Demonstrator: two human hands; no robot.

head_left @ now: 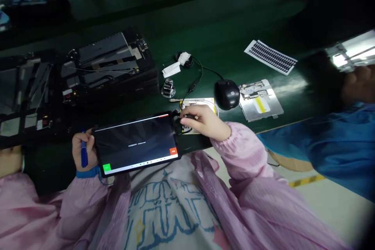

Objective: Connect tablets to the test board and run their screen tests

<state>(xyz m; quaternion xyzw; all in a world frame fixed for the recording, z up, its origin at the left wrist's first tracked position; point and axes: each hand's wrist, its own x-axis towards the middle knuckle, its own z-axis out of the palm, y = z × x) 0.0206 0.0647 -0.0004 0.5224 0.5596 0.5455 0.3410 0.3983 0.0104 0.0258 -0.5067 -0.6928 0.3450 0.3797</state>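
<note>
My left hand [83, 149] is closed on the left edge of a black tablet [136, 144], with a blue pen [84, 152] held upright along its fingers. The tablet is tilted up at the bench's front edge; its lit screen is mostly dark, with a green box low on the left and a red box low on the right. My right hand [202, 120] pinches a black cable plug [176, 114] beside the tablet's right edge. Whether the plug sits fully in the port cannot be seen. Below the hand lies a yellow-edged board [202, 103] with a white cable.
A black mouse [227, 94], an opened silver device panel [262, 105] and a barcode-like sheet [271, 57] lie to the right. Stacked black tablet housings [108, 70] fill the left. A metal stamp-like piece [168, 88] stands mid-bench. Co-workers' sleeves [331, 144] flank both sides.
</note>
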